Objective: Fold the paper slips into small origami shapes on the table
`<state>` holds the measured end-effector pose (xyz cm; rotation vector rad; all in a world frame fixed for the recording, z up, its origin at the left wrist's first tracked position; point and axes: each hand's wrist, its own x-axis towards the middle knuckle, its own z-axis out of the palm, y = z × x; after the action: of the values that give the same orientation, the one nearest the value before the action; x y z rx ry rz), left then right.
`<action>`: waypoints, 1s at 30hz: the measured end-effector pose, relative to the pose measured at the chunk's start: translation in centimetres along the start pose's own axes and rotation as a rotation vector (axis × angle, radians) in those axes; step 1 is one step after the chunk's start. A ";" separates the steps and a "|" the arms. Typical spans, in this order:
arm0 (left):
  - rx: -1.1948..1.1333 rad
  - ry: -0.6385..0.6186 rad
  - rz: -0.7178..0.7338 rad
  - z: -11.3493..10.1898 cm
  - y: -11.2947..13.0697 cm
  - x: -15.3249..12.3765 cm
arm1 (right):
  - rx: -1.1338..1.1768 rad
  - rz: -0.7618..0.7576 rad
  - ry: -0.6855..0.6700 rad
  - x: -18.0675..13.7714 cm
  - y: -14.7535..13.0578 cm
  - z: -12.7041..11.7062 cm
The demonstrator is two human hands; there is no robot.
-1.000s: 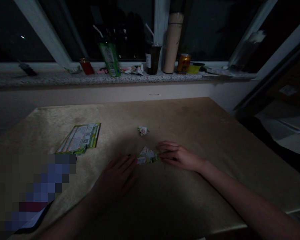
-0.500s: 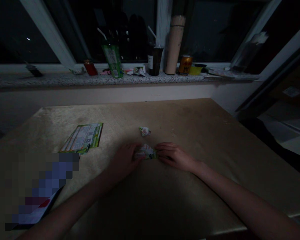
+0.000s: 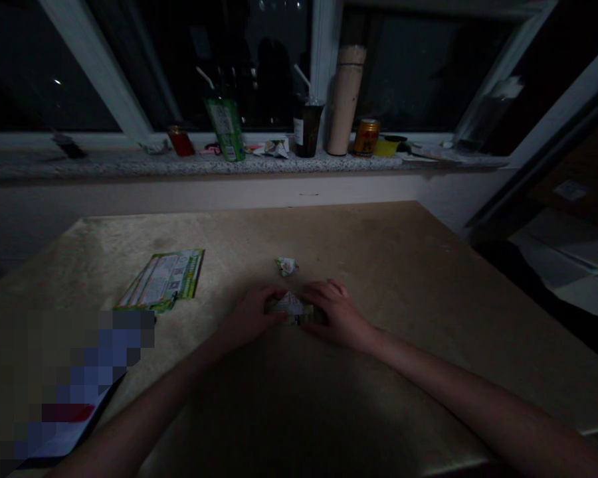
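A small folded piece of printed paper point(image 3: 290, 307) lies on the tan table point(image 3: 379, 265) in dim light. My left hand point(image 3: 252, 312) presses on its left side with curled fingers, and my right hand point(image 3: 331, 311) pinches its right side. Both hands grip the paper between them and partly hide it. Just beyond the hands sits a smaller folded paper shape point(image 3: 286, 266), untouched.
A green printed leaflet point(image 3: 163, 280) lies flat at the left of the table. A blurred object point(image 3: 74, 392) sits at the near left corner. The stone windowsill point(image 3: 129, 162) at the back holds cups with straws, cans and a tall cylinder.
Both hands have closed in on the folded paper from either side. The left hand moved forward and right onto it; the right hand slid left over its edge.
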<state>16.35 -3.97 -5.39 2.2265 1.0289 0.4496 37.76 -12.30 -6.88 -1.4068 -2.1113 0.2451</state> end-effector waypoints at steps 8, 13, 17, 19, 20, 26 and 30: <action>-0.072 -0.016 0.036 0.0 2.0 -0.8 | 0.113 0.005 0.071 0.1 0.7 0.2; 0.126 0.062 0.213 0.0 1.7 -1.0 | 0.091 -0.103 0.265 -0.1 0.8 -0.4; 0.462 0.122 0.389 -0.4 1.3 -1.0 | -0.201 -0.281 0.322 -0.4 1.0 -0.7; 0.566 0.140 0.387 -0.5 1.7 -1.2 | -0.360 -0.350 0.287 -0.5 1.1 -0.5; 0.599 0.131 0.378 -0.4 1.9 -1.4 | -0.421 -0.360 0.256 -0.5 1.2 -0.4; 0.588 -0.097 0.401 1.4 3.2 -3.7 | -0.530 -0.364 -0.037 0.1 0.6 -0.5; 0.580 -0.130 0.406 1.9 3.0 -4.2 | -0.470 -0.398 -0.093 0.2 0.7 -1.8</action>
<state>16.34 -9.50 -4.94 2.9600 0.6901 0.1776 39.30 -12.13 -5.64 -1.1874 -2.5810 -0.3718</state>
